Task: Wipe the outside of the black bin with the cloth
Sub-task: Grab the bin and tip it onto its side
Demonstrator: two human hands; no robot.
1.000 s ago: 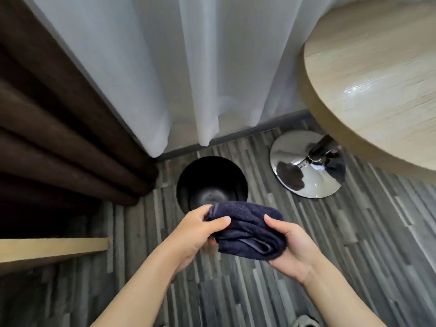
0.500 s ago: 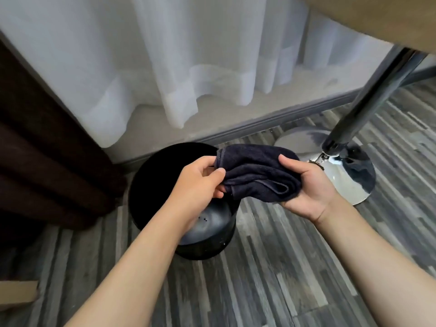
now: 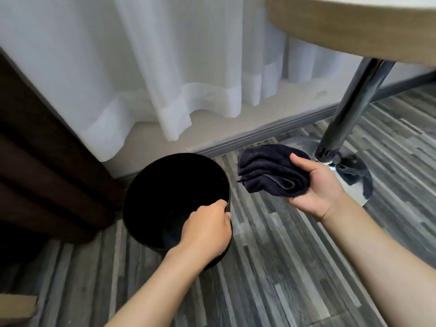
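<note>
A round black bin (image 3: 165, 185) stands on the striped grey floor below the white curtain, its open top facing me. My left hand (image 3: 207, 227) grips the bin's near right rim, fingers curled over the edge into the inside. To the right of the bin, a folded dark navy cloth (image 3: 271, 171) lies bunched in my right hand (image 3: 316, 185), held palm up above the floor with the thumb pressed on top. The cloth is apart from the bin.
A chrome table leg (image 3: 349, 109) on a round shiny base (image 3: 356, 178) stands right behind my right hand, under a wooden round tabletop (image 3: 354, 27). Brown curtain (image 3: 35, 161) hangs left of the bin. White sheer curtain (image 3: 165, 67) and a grey skirting board run behind.
My left hand let go of the cloth and dropped onto the bin's rim. The right hand carried the cloth off to the right, and my view came lower and closer to the floor.
</note>
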